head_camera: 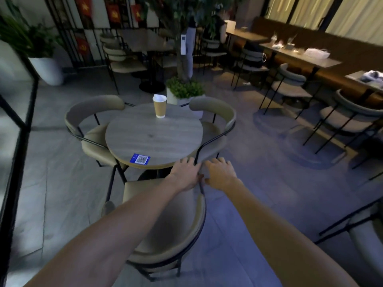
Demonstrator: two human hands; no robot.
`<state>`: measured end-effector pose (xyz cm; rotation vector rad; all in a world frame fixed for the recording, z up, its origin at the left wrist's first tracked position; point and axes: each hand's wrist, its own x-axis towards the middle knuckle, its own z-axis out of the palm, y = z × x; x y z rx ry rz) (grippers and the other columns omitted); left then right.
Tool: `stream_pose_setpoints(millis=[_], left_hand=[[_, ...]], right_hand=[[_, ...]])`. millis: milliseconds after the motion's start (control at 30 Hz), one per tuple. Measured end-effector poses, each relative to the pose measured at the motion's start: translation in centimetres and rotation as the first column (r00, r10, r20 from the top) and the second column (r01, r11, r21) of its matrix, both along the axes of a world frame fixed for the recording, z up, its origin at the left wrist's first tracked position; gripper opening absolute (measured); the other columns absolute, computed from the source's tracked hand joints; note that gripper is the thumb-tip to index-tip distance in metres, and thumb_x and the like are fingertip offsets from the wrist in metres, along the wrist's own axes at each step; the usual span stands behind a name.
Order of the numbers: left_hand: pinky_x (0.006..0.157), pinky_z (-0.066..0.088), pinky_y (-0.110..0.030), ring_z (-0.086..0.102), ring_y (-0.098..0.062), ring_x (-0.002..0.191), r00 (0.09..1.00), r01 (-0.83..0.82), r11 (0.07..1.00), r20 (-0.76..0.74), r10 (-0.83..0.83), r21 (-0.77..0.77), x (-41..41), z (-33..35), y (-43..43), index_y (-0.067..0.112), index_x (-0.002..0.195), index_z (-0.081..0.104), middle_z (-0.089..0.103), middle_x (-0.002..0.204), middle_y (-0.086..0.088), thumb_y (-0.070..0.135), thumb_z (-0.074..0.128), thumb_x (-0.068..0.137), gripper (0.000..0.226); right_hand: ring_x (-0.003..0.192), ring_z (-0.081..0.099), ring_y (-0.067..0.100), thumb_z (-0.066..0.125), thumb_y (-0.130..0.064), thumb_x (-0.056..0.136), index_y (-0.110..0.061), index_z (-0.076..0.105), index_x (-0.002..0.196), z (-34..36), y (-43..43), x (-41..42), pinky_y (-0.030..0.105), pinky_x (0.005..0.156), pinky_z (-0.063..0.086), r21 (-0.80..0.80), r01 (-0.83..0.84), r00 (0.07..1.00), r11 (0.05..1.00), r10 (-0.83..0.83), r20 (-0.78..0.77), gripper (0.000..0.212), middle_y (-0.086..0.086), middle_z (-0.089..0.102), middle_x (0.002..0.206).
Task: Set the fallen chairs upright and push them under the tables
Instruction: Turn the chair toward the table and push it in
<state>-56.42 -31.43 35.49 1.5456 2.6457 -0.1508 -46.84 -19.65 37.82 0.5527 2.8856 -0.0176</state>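
A round wooden table (153, 141) has three beige padded chairs with black metal frames standing upright around it. The left chair (91, 121) and the right chair (215, 119) have their seats partly under the top. The near chair (170, 220) stands below my arms, its seat toward the table. My left hand (185, 175) is closed around the black frame tube at the near end of the right chair's backrest. My right hand (219, 172) grips the padded end of that same backrest beside it. No chair in view lies on its side.
A paper cup (159, 106) and a blue QR card (139, 158) sit on the table. A planter (184, 92) and a tree trunk stand behind it. More chairs (290, 85) and long tables (300, 56) line the right. A glass partition (20, 125) runs along the left. A person sits at the back.
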Motion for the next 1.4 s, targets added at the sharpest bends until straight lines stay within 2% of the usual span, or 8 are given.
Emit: stream_pose_setpoints(millis=[100, 267, 500, 633, 900, 1067, 1233, 1400], left_hand=[[0.098, 0.041, -0.046, 0.045, -0.034, 0.125, 1.0, 0.0, 0.999, -0.007, 0.0, -0.041, -0.2, -0.7, 6.7, 0.023, 0.149, 0.036, 0.046, 0.136, -0.013, 0.056, 0.034, 0.1, 0.058], [0.098, 0.041, -0.046, 0.046, -0.034, 0.123, 0.998, -0.061, 0.996, -0.017, 0.06, -0.072, 0.1, 0.0, 18.3, 0.022, 0.137, 0.045, 0.047, 0.134, -0.012, 0.055, 0.034, 0.101, 0.051], [0.101, 0.038, -0.049, 0.045, -0.034, 0.127, 0.992, -0.124, 0.989, -0.042, 0.121, -0.084, 0.2, 1.9, 30.6, 0.021, 0.14, 0.045, 0.047, 0.138, -0.012, 0.055, 0.036, 0.101, 0.053], [0.099, 0.037, -0.047, 0.044, -0.035, 0.126, 0.987, -0.16, 0.985, -0.04, 0.157, -0.069, -2.1, 1.4, 36.6, 0.021, 0.142, 0.044, 0.047, 0.138, -0.014, 0.054, 0.035, 0.101, 0.053], [0.097, 0.037, -0.046, 0.046, -0.035, 0.123, 0.96, -0.277, 0.957, 0.0, 0.279, -0.089, -10.9, -1.4, 49.7, 0.018, 0.136, 0.049, 0.048, 0.136, -0.014, 0.051, 0.036, 0.102, 0.049], [0.099, 0.037, -0.047, 0.045, -0.037, 0.126, 0.925, -0.371, 0.927, 0.058, 0.374, -0.061, -17.8, -1.3, 58.3, 0.016, 0.144, 0.042, 0.048, 0.14, -0.017, 0.052, 0.036, 0.102, 0.055], [0.098, 0.037, -0.048, 0.046, -0.038, 0.124, 0.874, -0.479, 0.878, 0.08, 0.479, -0.013, -23.2, -1.1, 64.8, 0.015, 0.141, 0.045, 0.05, 0.136, -0.017, 0.052, 0.033, 0.102, 0.054], [0.095, 0.039, -0.048, 0.045, -0.037, 0.122, 0.788, -0.606, 0.791, 0.07, 0.612, -0.087, -27.9, -2.6, 69.7, 0.017, 0.134, 0.049, 0.05, 0.135, -0.015, 0.04, 0.04, 0.102, 0.041]], right_hand=[[0.131, 0.041, 0.036, 0.064, -0.043, 0.091, -0.017, 0.044, 0.142, -0.2, 6.1, 0.4, 0.046, 0.106, 0.035, -0.022, 0.016, 1.0, 1.0, -0.016, 0.001, 0.061, 0.01, 0.049, 0.141], [0.129, 0.042, 0.036, 0.067, -0.04, 0.089, -0.017, 0.043, 0.14, 0.5, 17.5, 0.7, 0.047, 0.104, 0.036, -0.027, -0.015, 0.999, 1.0, 0.016, 0.047, 0.061, 0.011, 0.049, 0.14], [0.132, 0.041, 0.036, 0.066, -0.047, 0.089, -0.017, 0.032, 0.148, 1.7, 31.3, -0.3, 0.048, 0.105, 0.037, -0.003, -0.035, 0.999, 0.999, 0.035, 0.035, 0.074, 0.011, 0.047, 0.143], [0.133, 0.04, 0.036, 0.06, -0.048, 0.092, -0.016, 0.031, 0.149, 1.1, 37.8, -2.7, 0.048, 0.107, 0.035, -0.016, -0.047, 0.998, 0.999, 0.048, 0.041, 0.071, 0.012, 0.047, 0.144], [0.133, 0.04, 0.036, 0.06, -0.055, 0.091, -0.017, 0.033, 0.147, -0.4, 51.2, -12.6, 0.049, 0.106, 0.035, 0.038, -0.201, 0.977, 0.979, 0.198, 0.085, 0.073, 0.012, 0.047, 0.145], [0.134, 0.039, 0.035, 0.061, -0.054, 0.091, -0.017, 0.029, 0.151, 0.3, 59.8, -19.9, 0.048, 0.106, 0.035, 0.058, -0.278, 0.953, 0.959, 0.268, 0.139, 0.077, 0.012, 0.045, 0.146], [0.132, 0.041, 0.036, 0.062, -0.052, 0.091, -0.017, 0.034, 0.147, 0.6, 66.7, -27.1, 0.049, 0.105, 0.037, 0.091, -0.406, 0.91, 0.909, 0.393, 0.13, 0.072, 0.012, 0.049, 0.143], [0.133, 0.039, 0.037, 0.059, -0.049, 0.094, -0.014, 0.036, 0.146, -0.2, 72.9, -34.3, 0.051, 0.107, 0.036, 0.082, -0.541, 0.836, 0.837, 0.525, 0.162, 0.066, 0.014, 0.046, 0.145]])
